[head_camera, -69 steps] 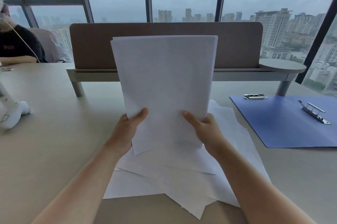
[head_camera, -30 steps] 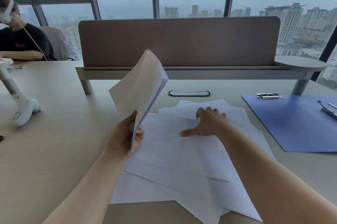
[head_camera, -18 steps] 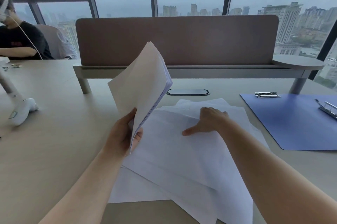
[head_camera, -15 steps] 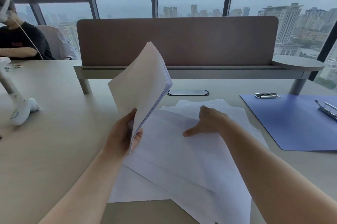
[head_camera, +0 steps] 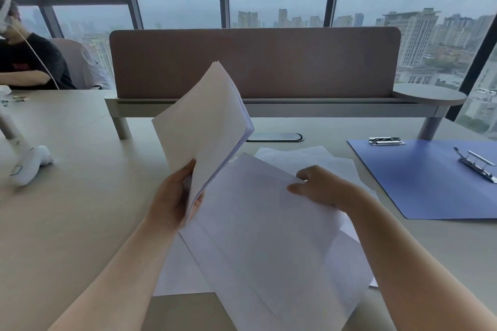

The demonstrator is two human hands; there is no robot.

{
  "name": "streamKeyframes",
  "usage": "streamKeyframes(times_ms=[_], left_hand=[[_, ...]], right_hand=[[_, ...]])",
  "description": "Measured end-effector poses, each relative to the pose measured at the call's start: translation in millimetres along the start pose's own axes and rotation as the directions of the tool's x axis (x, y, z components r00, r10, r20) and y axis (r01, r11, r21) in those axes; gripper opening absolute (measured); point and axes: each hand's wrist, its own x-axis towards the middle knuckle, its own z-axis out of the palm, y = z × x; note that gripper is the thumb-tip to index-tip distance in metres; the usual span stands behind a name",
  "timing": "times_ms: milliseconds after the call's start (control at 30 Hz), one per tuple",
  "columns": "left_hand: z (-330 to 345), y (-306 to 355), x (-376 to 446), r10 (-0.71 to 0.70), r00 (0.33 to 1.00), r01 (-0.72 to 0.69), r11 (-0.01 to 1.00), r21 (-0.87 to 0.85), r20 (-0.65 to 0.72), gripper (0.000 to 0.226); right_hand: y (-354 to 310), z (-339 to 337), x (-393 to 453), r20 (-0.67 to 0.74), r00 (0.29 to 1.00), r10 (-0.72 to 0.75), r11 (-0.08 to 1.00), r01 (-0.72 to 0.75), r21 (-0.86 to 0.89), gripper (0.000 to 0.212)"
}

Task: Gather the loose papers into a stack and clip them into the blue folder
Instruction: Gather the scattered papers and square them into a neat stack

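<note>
My left hand grips a gathered stack of white papers by its lower edge, holding it upright and tilted above the desk. My right hand pinches the far right edge of a loose sheet and lifts it off the spread of loose papers lying on the desk. The open blue folder lies flat at the right, with a metal clip on its right part and a second clip at its top edge.
A brown divider screen on a grey rail crosses the desk behind the papers. A white device stands at the left. Another person sits at the far left. A cable port lies past the papers.
My right hand went from pressing flat on the loose papers to pinching one sheet's edge and raising it. My left hand keeps the stack held up, almost unmoved.
</note>
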Motion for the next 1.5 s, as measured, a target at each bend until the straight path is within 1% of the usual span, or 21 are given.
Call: streamKeyframes(times_ms=[67, 133, 233, 300, 367, 433, 500, 633, 733, 833, 900, 1000, 1033, 1100, 1167, 1233, 1267, 1333, 1367, 1433, 1500], left_hand=[[-2.1, -0.8, 1.8, 0.028, 0.999, -0.026, 0.994, 0.103, -0.017, 0.038], [-3.0, -0.8, 2.7, 0.092, 0.994, -0.078, 0.976, 0.204, -0.061, 0.014], [-1.9, 0.7, 2.1, 0.175, 0.981, -0.136, 0.931, 0.338, -0.087, 0.026], [3.1, 1.3, -1.4, 0.181, 0.982, -0.145, 0.915, 0.378, -0.062, 0.024], [8.4, 2.6, -4.9, 0.195, 0.98, -0.162, 0.907, 0.39, -0.047, 0.02], [11.0, 3.5, -7.2, 0.195, 0.98, -0.171, 0.907, 0.386, -0.025, 0.017], [12.3, 4.6, -9.2, 0.148, 0.989, -0.138, 0.92, 0.367, 0.001, 0.018], [18.7, -2.3, -14.9, 0.076, 0.997, -0.08, 0.915, 0.396, 0.027, 0.018], [26.2, -8.5, -19.2, 0.072, 0.996, -0.084, 0.886, 0.456, 0.043, 0.021], [29.6, -12.1, -21.9, 0.076, 0.996, -0.084, 0.871, 0.485, 0.035, 0.024], [30.1, -13.2, -22.3, 0.101, 0.994, -0.102, 0.858, 0.503, 0.03, 0.022], [31.7, -11.5, -21.5, 0.197, 0.98, -0.186, 0.813, 0.552, 0.04, 0.018], [33.3, -9.8, -21.3, 0.252, 0.966, -0.239, 0.785, 0.572, 0.057, 0.019], [39.6, -2.9, -22.3, 0.404, 0.904, -0.4, 0.687, 0.607, 0.138, 0.035], [46.7, 5.7, -23.0, 0.532, 0.806, -0.569, 0.573, 0.591, 0.26, 0.062], [55.6, 15.0, -24.6, 0.627, 0.707, -0.686, 0.495, 0.533, 0.329, 0.085], [60.5, 19.2, -25.5, 0.66, 0.667, -0.725, 0.47, 0.504, 0.345, 0.088], [69.3, 24.4, -29.8, 0.705, 0.623, -0.759, 0.44, 0.479, 0.339, 0.079], [73.0, 24.9, -33.5, 0.713, 0.632, -0.747, 0.456, 0.484, 0.304, 0.068], [74.2, 21.9, -39.4, 0.678, 0.695, -0.688, 0.531, 0.495, 0.238, 0.047], [66.3, 15.6, -40.8, 0.585, 0.77, -0.622, 0.597, 0.507, 0.256, 0.037]], right_hand=[[7.6, 4.6, -5.8, -0.045, 0.999, -0.006, 0.988, 0.012, 0.155, 0.016], [15.2, 11.2, -9.4, -0.077, 0.997, 0.004, 0.923, 0.026, 0.384, 0.017], [22.8, 13.5, -8.9, -0.168, 0.984, 0.055, 0.754, 0.069, 0.653, 0.017], [22.3, 9.3, -8.9, -0.248, 0.965, 0.081, 0.628, 0.144, 0.765, 0.019], [20.5, 5.2, -10.5, -0.297, 0.95, 0.096, 0.534, 0.202, 0.821, 0.024], [19.5, 3.4, -12.6, -0.319, 0.942, 0.106, 0.495, 0.229, 0.838, 0.026], [17.1, 4.2, -13.7, -0.325, 0.939, 0.11, 0.475, 0.237, 0.847, 0.027], [8.9, 12.0, -18.4, -0.31, 0.945, 0.103, 0.482, 0.225, 0.846, 0.021], [4.3, 19.4, -19.4, -0.242, 0.967, 0.084, 0.556, 0.156, 0.816, 0.023], [-0.1, 22.5, -21.7, -0.123, 0.99, 0.063, 0.539, 0.07, 0.84, 0.036], [-3.6, 24.2, -25.1, -0.086, 0.996, 0.03, 0.522, 0.058, 0.851, 0.031], [-10.6, 23.6, -28.7, -0.132, 0.991, -0.007, 0.587, 0.111, 0.802, 0.015], [-13.1, 21.5, -29.1, -0.165, 0.986, -0.012, 0.602, 0.139, 0.786, 0.016], [-19.9, 13.8, -30.3, -0.246, 0.968, -0.046, 0.566, 0.228, 0.792, 0.021], [-28.1, 2.8, -33.6, -0.349, 0.931, -0.108, 0.51, 0.354, 0.784, 0.022], [-37.4, -7.9, -37.8, -0.434, 0.884, -0.17, 0.45, 0.462, 0.764, 0.021], [-42.3, -12.6, -40.2, -0.461, 0.866, -0.192, 0.416, 0.497, 0.761, 0.021], [-48.4, -19.3, -45.0, -0.488, 0.846, -0.216, 0.365, 0.533, 0.763, 0.02], [-49.8, -20.8, -47.7, -0.489, 0.845, -0.218, 0.355, 0.535, 0.767, 0.019], [-47.0, -18.3, -52.8, -0.469, 0.857, -0.216, 0.355, 0.516, 0.78, 0.019], [-37.4, -10.5, -55.8, -0.424, 0.885, -0.195, 0.355, 0.466, 0.81, 0.025]])
